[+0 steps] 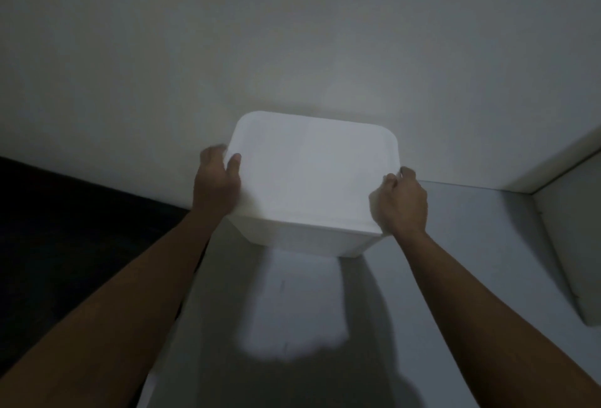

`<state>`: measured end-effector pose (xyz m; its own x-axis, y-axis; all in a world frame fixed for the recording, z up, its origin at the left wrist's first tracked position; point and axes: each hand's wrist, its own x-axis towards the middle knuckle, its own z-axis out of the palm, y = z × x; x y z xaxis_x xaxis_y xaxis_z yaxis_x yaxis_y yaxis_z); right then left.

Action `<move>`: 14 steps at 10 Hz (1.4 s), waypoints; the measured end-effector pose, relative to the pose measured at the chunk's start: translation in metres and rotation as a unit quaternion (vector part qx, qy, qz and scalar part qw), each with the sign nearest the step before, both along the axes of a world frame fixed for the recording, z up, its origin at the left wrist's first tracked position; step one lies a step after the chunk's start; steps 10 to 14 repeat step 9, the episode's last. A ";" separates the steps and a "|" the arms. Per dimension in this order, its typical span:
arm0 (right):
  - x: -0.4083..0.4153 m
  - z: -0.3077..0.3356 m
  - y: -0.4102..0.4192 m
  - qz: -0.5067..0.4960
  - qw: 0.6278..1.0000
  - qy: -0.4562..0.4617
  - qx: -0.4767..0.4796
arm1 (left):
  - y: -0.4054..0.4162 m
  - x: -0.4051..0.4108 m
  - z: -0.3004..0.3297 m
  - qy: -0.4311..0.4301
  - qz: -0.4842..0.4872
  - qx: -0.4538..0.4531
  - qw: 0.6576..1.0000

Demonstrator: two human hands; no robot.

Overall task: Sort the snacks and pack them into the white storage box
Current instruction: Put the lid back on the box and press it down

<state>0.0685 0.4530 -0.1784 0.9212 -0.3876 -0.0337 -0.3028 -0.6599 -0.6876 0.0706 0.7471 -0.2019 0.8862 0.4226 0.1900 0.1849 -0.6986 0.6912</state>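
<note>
- Head view, dim light: a white box (309, 176) with a closed lid sits in the middle of the frame, close against a pale wall (292, 33) behind it.
- Left hand (216, 185) grips the box's left edge, thumb curled onto the lid and fingers wrapped round the side.
- Right hand (401, 202) grips the box's right near corner, fingers curled over the lid's edge.
- Both bare forearms reach in from the lower corners of the frame.
- Below the box lies a grey surface (292, 310) with a bright patch of light and the arms' shadows on it.
- A dark area (65, 228) fills the left of the frame.
- A white ledge (569, 212) runs along the right side.
- Whether the box rests on the surface or is lifted cannot be told.
</note>
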 end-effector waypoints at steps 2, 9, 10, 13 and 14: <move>-0.002 0.000 -0.005 0.012 0.990 -0.022 0.142 | 0.000 -0.008 0.002 -0.018 0.032 -0.110 0.993; 0.016 0.001 -0.020 0.046 0.992 0.014 0.113 | -0.011 0.007 0.004 -0.126 0.013 0.274 0.953; 0.016 0.001 -0.020 0.046 0.992 0.014 0.113 | -0.011 0.007 0.004 -0.126 0.013 0.274 0.953; 0.016 0.001 -0.020 0.046 0.992 0.014 0.113 | -0.011 0.007 0.004 -0.126 0.013 0.274 0.953; 0.016 0.001 -0.020 0.046 0.992 0.014 0.113 | -0.011 0.007 0.004 -0.126 0.013 0.274 0.953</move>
